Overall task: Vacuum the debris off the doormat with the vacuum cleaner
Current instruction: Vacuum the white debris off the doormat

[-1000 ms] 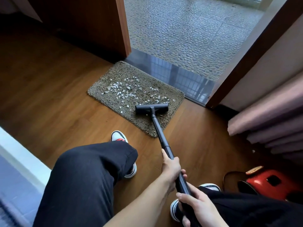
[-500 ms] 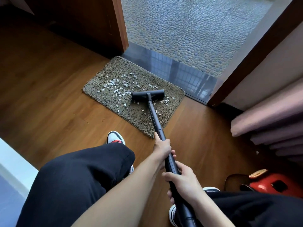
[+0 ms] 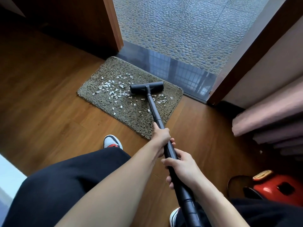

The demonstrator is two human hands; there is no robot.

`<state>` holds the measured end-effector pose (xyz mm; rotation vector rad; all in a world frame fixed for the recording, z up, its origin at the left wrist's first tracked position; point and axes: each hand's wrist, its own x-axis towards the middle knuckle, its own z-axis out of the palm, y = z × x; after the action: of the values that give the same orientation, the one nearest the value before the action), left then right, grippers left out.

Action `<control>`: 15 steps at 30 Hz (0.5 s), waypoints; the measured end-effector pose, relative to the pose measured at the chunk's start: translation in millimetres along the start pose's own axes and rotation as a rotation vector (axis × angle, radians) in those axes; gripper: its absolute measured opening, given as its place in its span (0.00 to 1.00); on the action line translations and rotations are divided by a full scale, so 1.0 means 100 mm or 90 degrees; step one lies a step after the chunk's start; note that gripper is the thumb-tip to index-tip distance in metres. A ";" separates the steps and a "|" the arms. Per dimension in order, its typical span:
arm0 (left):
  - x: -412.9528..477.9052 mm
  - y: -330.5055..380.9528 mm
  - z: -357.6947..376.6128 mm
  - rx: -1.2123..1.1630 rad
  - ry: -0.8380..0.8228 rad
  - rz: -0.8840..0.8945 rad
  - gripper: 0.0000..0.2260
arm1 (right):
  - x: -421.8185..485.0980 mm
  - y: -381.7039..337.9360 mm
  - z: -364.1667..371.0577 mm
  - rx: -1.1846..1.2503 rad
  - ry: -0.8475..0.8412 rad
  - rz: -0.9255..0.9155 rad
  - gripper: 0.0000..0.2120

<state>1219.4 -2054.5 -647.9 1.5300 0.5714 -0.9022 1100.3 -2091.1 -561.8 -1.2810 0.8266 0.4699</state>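
Note:
A shaggy olive-brown doormat (image 3: 106, 74) lies on the wooden floor in front of an open doorway. Small white debris pieces (image 3: 111, 89) are scattered over its middle and right part. The black vacuum head (image 3: 146, 87) rests on the mat's far right half, with debris to its left and behind it. The black vacuum wand (image 3: 154, 110) runs back toward me. My left hand (image 3: 161, 136) grips the wand higher up, near the mat's front edge. My right hand (image 3: 182, 166) grips it just below, closer to my body.
The red vacuum body (image 3: 278, 189) sits on the floor at the lower right. A wooden door (image 3: 91, 22) stands left of the doorway; a pebble-patterned floor (image 3: 188, 27) lies beyond. Pink fabric (image 3: 268, 115) hangs at right. My shoe (image 3: 112, 142) is near the mat.
The vacuum head has been pushed farther across the mat toward the doorway, leaving some debris behind it. Both hands have moved forward along with the wand.

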 end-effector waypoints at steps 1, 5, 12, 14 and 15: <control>-0.03 -0.04 0.02 0.002 -0.004 -0.004 0.25 | -0.05 0.02 -0.01 -0.007 0.004 -0.001 0.06; -0.24 -0.19 0.07 -0.008 -0.023 -0.008 0.25 | -0.30 0.12 -0.06 -0.023 0.012 -0.004 0.06; -0.66 -0.54 0.09 -0.009 -0.032 -0.024 0.27 | -0.72 0.41 -0.08 -0.030 0.019 0.001 0.06; -0.76 -0.65 0.07 -0.006 -0.033 -0.026 0.27 | -0.82 0.51 -0.08 -0.033 0.016 -0.001 0.06; -0.82 -0.69 0.06 -0.005 -0.032 -0.027 0.27 | -0.87 0.56 -0.08 -0.031 0.011 -0.002 0.07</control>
<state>1116.3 -2037.4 -623.4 1.4890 0.5727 -0.9668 1002.3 -2073.7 -532.0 -1.3326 0.8316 0.4792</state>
